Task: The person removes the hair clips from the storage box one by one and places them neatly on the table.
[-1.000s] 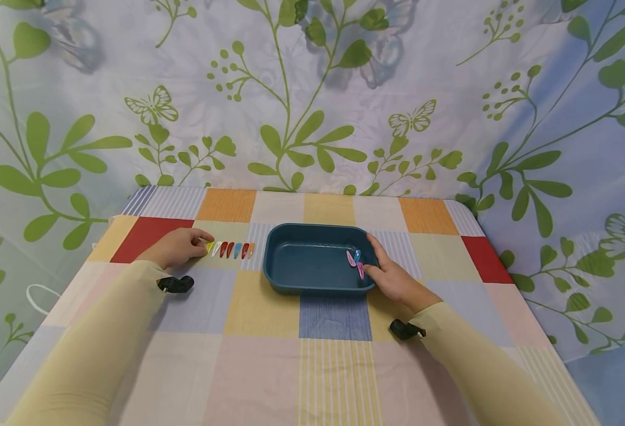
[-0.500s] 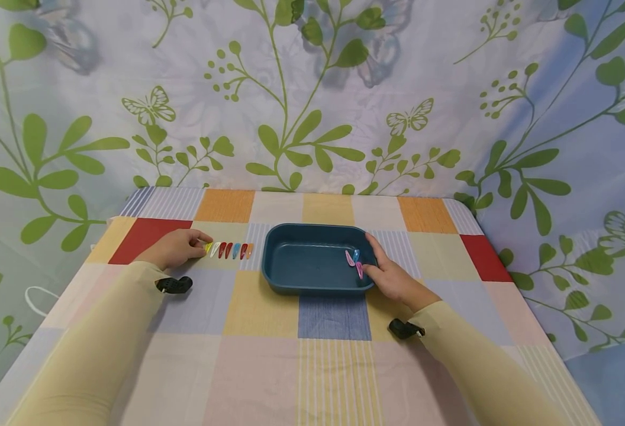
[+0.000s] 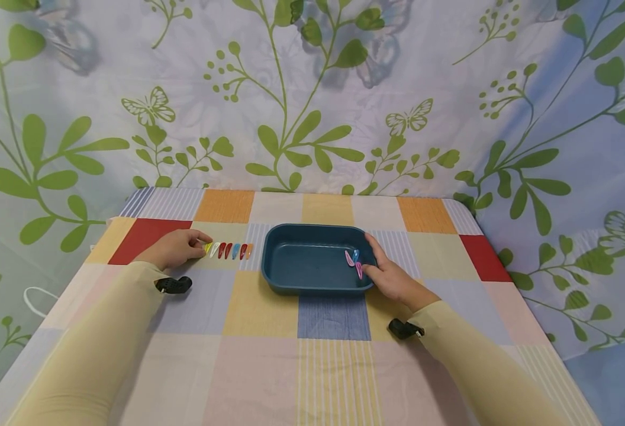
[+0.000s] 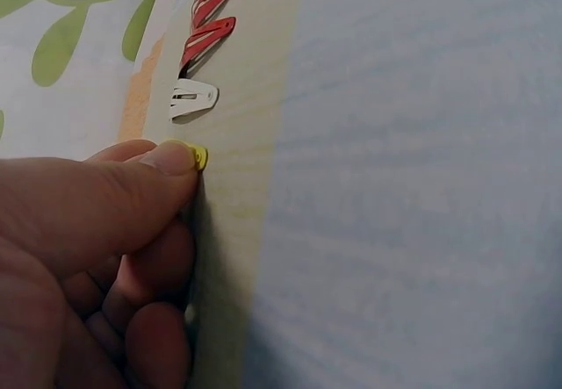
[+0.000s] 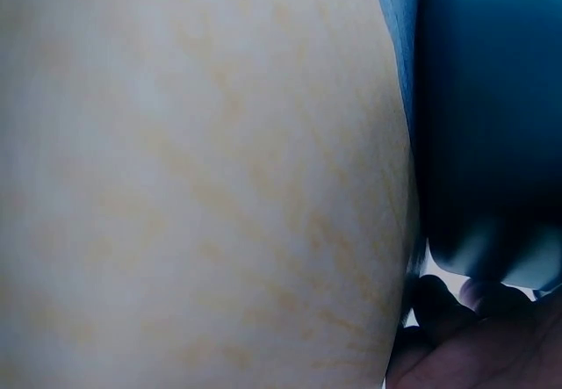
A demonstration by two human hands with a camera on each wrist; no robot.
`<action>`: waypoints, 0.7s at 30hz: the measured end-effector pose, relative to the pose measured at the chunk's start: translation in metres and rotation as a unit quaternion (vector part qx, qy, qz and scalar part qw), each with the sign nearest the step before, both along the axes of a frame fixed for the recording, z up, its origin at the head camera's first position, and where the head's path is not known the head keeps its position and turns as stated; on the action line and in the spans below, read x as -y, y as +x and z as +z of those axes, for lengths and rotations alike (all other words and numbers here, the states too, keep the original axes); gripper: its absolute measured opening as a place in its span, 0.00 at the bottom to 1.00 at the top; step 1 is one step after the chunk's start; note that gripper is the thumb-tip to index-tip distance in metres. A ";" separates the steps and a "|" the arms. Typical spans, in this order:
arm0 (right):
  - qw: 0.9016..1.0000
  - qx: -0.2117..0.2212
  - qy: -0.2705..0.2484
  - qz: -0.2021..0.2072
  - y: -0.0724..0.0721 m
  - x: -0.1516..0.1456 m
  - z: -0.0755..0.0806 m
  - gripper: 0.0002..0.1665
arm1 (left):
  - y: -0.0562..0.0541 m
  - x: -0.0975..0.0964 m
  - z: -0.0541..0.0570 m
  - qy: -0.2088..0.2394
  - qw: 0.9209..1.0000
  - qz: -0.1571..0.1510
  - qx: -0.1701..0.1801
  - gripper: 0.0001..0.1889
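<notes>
Curtain (image 3: 429,71) right across the back, pale and printed with green leaves and butterflies. In front of it, bench (image 3: 261,378) under a patchwork of red, orange, yellow, pink and striped squares. Reaching in from the near side, beige sleeves (image 3: 78,361). In the middle of the action, rectangular dark-blue tray (image 3: 302,266) with rounded corners, on the bench. Over to the right hand (image 3: 395,281): gripping the tray's right end, thumb over the rim, fingers along the outside. Across to the left hand (image 3: 171,248), well apart from the tray: pinching a yellow snap hair clip (image 4: 201,157), at the left end of a row. Next along, side by side towards the tray: white clip (image 3: 215,249), two red clips (image 3: 228,250), blue clip (image 3: 235,251), another red clip (image 3: 244,251), orange clip (image 3: 249,251). Inside the tray, close to the right thumb: two pink clips (image 3: 358,270) and a second blue clip (image 3: 356,255), bunched together.
</notes>
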State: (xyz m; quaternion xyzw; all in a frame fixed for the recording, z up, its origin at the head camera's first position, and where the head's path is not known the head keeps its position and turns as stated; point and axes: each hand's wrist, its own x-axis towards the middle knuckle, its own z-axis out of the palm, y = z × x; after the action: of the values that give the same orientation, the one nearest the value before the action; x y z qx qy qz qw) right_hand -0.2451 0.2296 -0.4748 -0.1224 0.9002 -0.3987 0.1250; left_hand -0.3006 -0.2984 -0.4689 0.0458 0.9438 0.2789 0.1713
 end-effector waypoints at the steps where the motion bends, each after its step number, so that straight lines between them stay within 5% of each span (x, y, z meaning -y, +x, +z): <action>1: 1.000 0.000 0.001 0.000 0.000 0.000 0.000 0.47 | 0.000 0.000 0.001 0.000 1.000 0.000 0.001 0.22; 12: 1.000 0.006 0.002 0.007 0.002 0.000 0.002 0.47 | 0.002 0.001 0.005 -0.001 1.000 -0.023 -0.006 0.23; 21: 1.000 0.012 0.001 0.004 0.002 -0.001 0.003 0.46 | 0.004 0.001 0.019 0.023 1.000 -0.002 -0.017 0.27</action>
State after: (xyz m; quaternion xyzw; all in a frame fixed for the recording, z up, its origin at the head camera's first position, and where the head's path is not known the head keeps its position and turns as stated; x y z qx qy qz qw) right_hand -0.2429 0.2304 -0.4719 -0.1208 0.8987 -0.3986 0.1373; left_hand -0.2971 -0.2996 -0.4495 0.0559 0.9400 0.2990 0.1541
